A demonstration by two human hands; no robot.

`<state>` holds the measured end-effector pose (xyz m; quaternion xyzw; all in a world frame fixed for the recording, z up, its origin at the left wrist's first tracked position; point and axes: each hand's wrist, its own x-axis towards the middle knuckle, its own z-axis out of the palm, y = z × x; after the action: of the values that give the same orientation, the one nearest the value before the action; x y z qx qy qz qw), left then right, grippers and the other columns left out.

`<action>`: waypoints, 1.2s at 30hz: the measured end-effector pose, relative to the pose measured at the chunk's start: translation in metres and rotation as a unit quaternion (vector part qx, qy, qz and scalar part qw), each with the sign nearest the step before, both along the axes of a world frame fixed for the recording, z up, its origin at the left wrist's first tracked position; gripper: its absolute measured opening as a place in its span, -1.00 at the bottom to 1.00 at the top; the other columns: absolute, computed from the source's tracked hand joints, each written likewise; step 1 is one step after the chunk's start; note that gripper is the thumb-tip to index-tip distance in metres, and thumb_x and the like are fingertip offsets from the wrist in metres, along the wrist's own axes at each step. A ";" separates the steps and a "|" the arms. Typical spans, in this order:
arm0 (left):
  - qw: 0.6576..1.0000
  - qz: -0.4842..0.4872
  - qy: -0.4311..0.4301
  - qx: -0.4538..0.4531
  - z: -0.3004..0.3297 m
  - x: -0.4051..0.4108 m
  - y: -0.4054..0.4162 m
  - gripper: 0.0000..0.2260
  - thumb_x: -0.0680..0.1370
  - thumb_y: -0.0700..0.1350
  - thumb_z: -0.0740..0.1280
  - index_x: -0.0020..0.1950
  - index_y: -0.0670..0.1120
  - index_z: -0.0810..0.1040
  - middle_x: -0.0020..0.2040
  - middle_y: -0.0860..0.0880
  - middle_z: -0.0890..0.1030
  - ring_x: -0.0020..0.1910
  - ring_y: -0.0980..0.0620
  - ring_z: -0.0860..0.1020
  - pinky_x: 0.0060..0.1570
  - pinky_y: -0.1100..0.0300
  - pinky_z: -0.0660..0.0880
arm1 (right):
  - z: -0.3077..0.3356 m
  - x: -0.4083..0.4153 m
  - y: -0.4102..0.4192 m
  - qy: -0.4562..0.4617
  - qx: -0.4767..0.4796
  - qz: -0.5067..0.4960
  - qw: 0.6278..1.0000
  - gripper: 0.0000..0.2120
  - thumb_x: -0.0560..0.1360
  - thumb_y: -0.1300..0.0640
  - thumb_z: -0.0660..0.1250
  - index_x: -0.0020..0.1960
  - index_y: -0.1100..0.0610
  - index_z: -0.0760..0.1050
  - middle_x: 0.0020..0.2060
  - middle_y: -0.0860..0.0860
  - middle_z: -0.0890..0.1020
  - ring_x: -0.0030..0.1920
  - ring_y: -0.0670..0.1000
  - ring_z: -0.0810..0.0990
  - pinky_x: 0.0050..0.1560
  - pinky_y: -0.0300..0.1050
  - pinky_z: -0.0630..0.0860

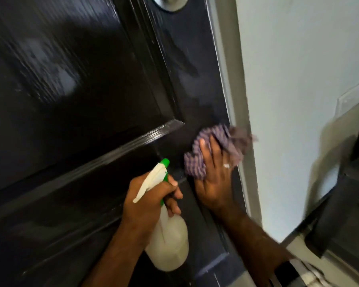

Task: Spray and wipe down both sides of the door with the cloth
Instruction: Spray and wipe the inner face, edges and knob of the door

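A glossy black panelled door (75, 96) fills the left and middle of the view, with wet streaks on its surface. My left hand (151, 199) grips the neck of a white spray bottle (168, 241) with a green-and-white trigger head, held close to the door. My right hand (213, 179) presses a purple checked cloth (217, 148) flat against the door's right stile, close to the door's edge. The cloth is blurred by movement. A ring shows on one finger of my right hand.
A round metal door knob (170, 3) shows at the top edge. A grey door frame (236, 112) runs beside the door, with a pale wall (298, 79) to its right. A white wall plate (352, 100) and dark furniture (344, 204) lie at the far right.
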<state>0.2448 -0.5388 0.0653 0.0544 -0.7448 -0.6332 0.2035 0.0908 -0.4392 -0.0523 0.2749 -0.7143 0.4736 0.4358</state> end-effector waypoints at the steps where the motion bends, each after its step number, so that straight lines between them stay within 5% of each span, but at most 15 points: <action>1: 1.000 0.002 -0.009 0.001 0.002 0.002 -0.001 -0.87 0.40 -0.19 0.35 -0.21 -0.26 0.60 -0.32 -0.28 0.62 -0.53 -0.16 0.51 -0.38 0.09 0.40 | -0.015 0.007 0.000 -0.022 0.000 0.001 1.000 -0.39 0.64 0.06 0.24 0.66 0.22 0.29 0.67 0.17 0.25 0.68 0.23 0.19 0.62 0.39 0.14; 4: 1.000 -0.002 -0.022 0.006 0.019 -0.004 -0.003 -0.90 0.39 -0.16 0.38 -0.25 -0.16 0.66 -0.30 -0.30 0.61 -0.53 -0.17 0.50 -0.41 0.10 0.41 | 0.023 0.008 -0.008 -0.056 -0.022 0.005 0.998 -0.29 0.56 0.04 0.25 0.69 0.17 0.24 0.68 0.17 0.21 0.65 0.27 0.19 0.69 0.19 -0.03; 11: 0.999 0.003 0.032 0.000 0.100 -0.038 0.004 -0.89 0.42 -0.19 0.42 -0.30 -0.07 0.65 -0.31 -0.28 0.63 -0.54 -0.15 0.51 -0.42 0.12 0.41 | 0.210 -0.021 -0.011 0.048 -0.091 -0.037 0.994 -0.23 0.50 0.00 0.22 0.67 0.23 0.27 0.67 0.20 0.26 0.65 0.30 0.19 0.61 0.39 0.12; 18: 1.000 0.017 0.013 -0.016 0.113 -0.045 0.001 -0.79 0.55 -0.26 0.38 -0.27 -0.10 0.64 -0.30 -0.24 0.67 -0.52 -0.13 0.54 -0.41 0.12 0.47 | 0.081 -0.012 -0.007 0.041 0.013 0.003 0.999 -0.30 0.58 0.08 0.25 0.67 0.26 0.24 0.67 0.18 0.25 0.70 0.20 0.13 0.67 0.28 0.08; 23: 0.999 0.015 0.008 -0.027 0.127 -0.048 0.004 -0.78 0.55 -0.21 0.42 -0.31 -0.09 0.65 -0.30 -0.23 0.67 -0.50 -0.13 0.56 -0.40 0.11 0.48 | 0.180 -0.028 -0.004 0.065 -0.083 -0.020 0.994 -0.30 0.58 0.04 0.21 0.67 0.27 0.26 0.66 0.19 0.27 0.67 0.23 0.19 0.64 0.30 0.14; 26: 1.000 0.023 0.018 -0.012 0.140 -0.050 0.003 -0.89 0.54 -0.21 0.42 -0.19 -0.20 0.63 -0.29 -0.25 0.67 -0.49 -0.13 0.55 -0.42 0.12 0.48 | 0.225 -0.031 -0.015 0.001 -0.168 -0.040 0.985 -0.27 0.56 0.02 0.20 0.69 0.24 0.23 0.69 0.17 0.24 0.66 0.23 0.20 0.63 0.33 0.18; 29: 0.999 0.023 0.021 -0.007 0.150 -0.051 0.000 -0.87 0.53 -0.21 0.41 -0.15 -0.27 0.62 -0.27 -0.27 0.68 -0.51 -0.13 0.55 -0.40 0.11 0.48 | 0.203 -0.023 -0.015 0.082 -0.033 -0.039 0.995 -0.28 0.60 -0.01 0.25 0.69 0.25 0.22 0.68 0.20 0.25 0.66 0.27 0.19 0.67 0.31 0.07; 31: 0.999 0.021 0.020 -0.016 0.154 -0.051 -0.002 -0.85 0.54 -0.19 0.42 -0.17 -0.26 0.62 -0.28 -0.25 0.68 -0.51 -0.13 0.55 -0.40 0.12 0.48 | 0.190 -0.039 0.007 0.167 0.063 -0.026 0.984 -0.31 0.61 0.04 0.30 0.67 0.27 0.26 0.62 0.20 0.36 0.65 0.23 0.26 0.62 0.37 0.18; 34: 0.999 0.022 0.020 -0.026 0.157 -0.050 -0.004 -0.87 0.54 -0.19 0.43 -0.16 -0.24 0.63 -0.29 -0.23 0.68 -0.50 -0.11 0.56 -0.43 0.14 0.49 | 0.198 -0.043 0.006 0.032 -0.097 -0.015 0.995 -0.29 0.58 0.06 0.23 0.69 0.24 0.23 0.65 0.17 0.33 0.67 0.17 0.22 0.62 0.34 0.21; 36: 0.999 0.022 0.021 -0.030 0.157 -0.050 -0.003 -0.86 0.54 -0.19 0.42 -0.16 -0.24 0.63 -0.29 -0.23 0.68 -0.50 -0.12 0.56 -0.43 0.14 0.50 | 0.202 -0.033 -0.002 0.050 -0.047 -0.028 0.997 -0.29 0.59 0.04 0.21 0.69 0.25 0.22 0.69 0.19 0.21 0.71 0.23 0.10 0.68 0.33 0.05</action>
<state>0.1951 -0.5420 0.2225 0.0508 -0.7578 -0.6067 0.2345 0.0574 -0.4412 0.1497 0.2574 -0.6764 0.4798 0.4960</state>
